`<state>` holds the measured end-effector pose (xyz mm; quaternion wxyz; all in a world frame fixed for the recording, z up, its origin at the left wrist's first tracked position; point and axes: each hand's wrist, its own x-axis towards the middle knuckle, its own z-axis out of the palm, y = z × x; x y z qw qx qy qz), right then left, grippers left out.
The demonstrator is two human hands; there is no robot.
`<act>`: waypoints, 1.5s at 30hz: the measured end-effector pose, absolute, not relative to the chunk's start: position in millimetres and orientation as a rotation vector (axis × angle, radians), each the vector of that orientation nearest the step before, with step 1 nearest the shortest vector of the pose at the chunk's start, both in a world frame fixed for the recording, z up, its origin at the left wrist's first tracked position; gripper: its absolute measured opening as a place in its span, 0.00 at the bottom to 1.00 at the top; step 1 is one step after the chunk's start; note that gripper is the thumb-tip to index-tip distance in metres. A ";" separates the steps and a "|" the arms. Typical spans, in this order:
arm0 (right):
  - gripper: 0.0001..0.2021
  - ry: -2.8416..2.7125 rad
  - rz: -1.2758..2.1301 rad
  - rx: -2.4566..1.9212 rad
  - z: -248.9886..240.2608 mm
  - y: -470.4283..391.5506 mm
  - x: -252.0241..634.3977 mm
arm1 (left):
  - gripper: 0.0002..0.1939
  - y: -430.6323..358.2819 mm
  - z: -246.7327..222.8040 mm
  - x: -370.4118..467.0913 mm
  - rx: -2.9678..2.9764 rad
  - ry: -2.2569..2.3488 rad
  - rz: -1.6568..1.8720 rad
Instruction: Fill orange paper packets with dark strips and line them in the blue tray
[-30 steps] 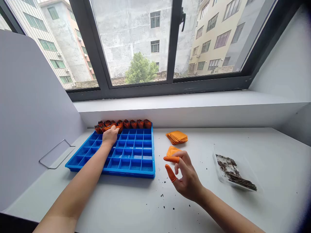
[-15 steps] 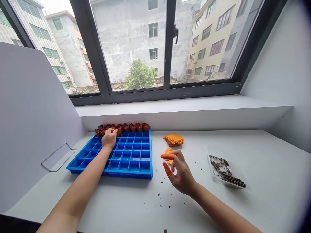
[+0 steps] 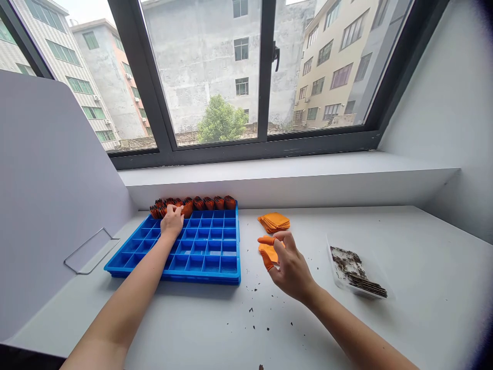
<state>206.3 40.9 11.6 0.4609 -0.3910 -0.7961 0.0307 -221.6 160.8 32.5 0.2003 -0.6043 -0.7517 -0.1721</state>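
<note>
Left hand (image 3: pixel 172 221): fingertips at the dark-edged orange packets (image 3: pixel 208 203) standing in the blue plastic compartment tray (image 3: pixel 200 278); can't tell if it's gripping one. Right hand (image 3: pixel 293 270): thumb and index parted, in orange rubber finger cots (image 3: pixel 266 240), over a loose flat orange square (image 3: pixel 274 254); contact unclear. Beyond it, stacked orange squares (image 3: pixel 275 221); to its right, clear plastic box (image 3: pixel 333 272) with dark thin sheets (image 3: pixel 367 285). Progress, my read: back row done, second started at left, compartments nearer left wrist remain.
</note>
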 end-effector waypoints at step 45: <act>0.11 -2.127 -0.082 -1.079 46.1 59.1 261.6 | 0.21 -7.8 30.5 -12.9 -2.415 -0.945 -1.240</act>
